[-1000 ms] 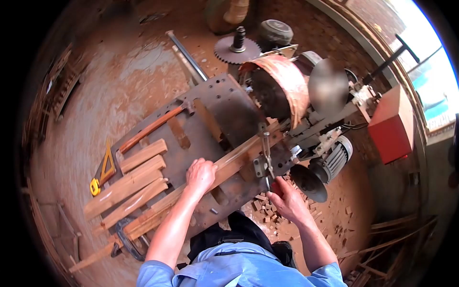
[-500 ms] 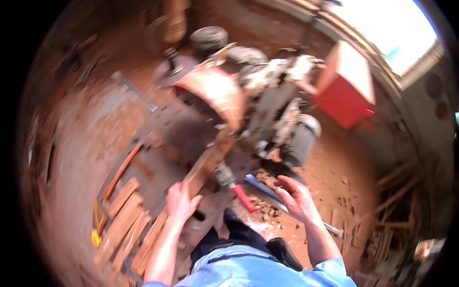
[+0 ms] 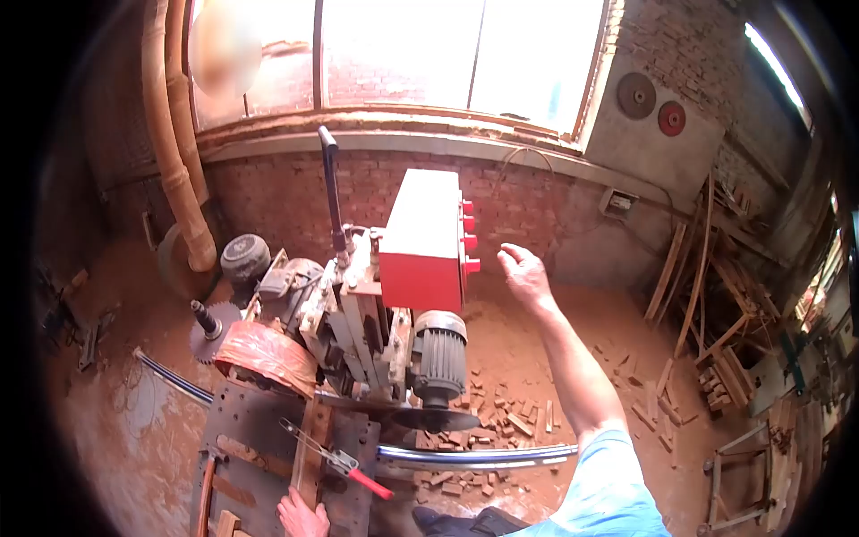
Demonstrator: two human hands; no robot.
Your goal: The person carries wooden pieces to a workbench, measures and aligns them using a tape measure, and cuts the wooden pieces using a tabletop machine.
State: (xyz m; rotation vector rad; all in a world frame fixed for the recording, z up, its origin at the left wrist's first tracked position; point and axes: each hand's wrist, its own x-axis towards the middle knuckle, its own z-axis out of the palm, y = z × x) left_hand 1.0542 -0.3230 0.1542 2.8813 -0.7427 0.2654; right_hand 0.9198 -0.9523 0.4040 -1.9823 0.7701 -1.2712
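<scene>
My left hand (image 3: pixel 302 516) is at the bottom of the view, its fingers on the near end of a wooden strip (image 3: pixel 310 452). The strip lies on a dark metal worktable (image 3: pixel 252 413) with holes and slots. Beside it sits a toggle clamp with a red handle (image 3: pixel 369 484). My right hand (image 3: pixel 526 277) is raised with nothing visible in it, its thumb and forefinger extended toward the red buttons (image 3: pixel 470 242) on the side of a red control box (image 3: pixel 420 279). A small gap separates the fingertips from the buttons.
The saw machine carries a toothed blade (image 3: pixel 215 329), an orange-wrapped guard (image 3: pixel 267 355) and a grey motor (image 3: pixel 440 358) above a dark disc (image 3: pixel 436 420). Rails (image 3: pixel 483 456) run alongside the worktable. Wood offcuts (image 3: pixel 519 425) litter the floor; timber (image 3: pixel 716 304) leans at right.
The view has tilted up toward the window and wall. My right hand has risen from low beside the rail to near the red box. My left hand is still at the wooden strip.
</scene>
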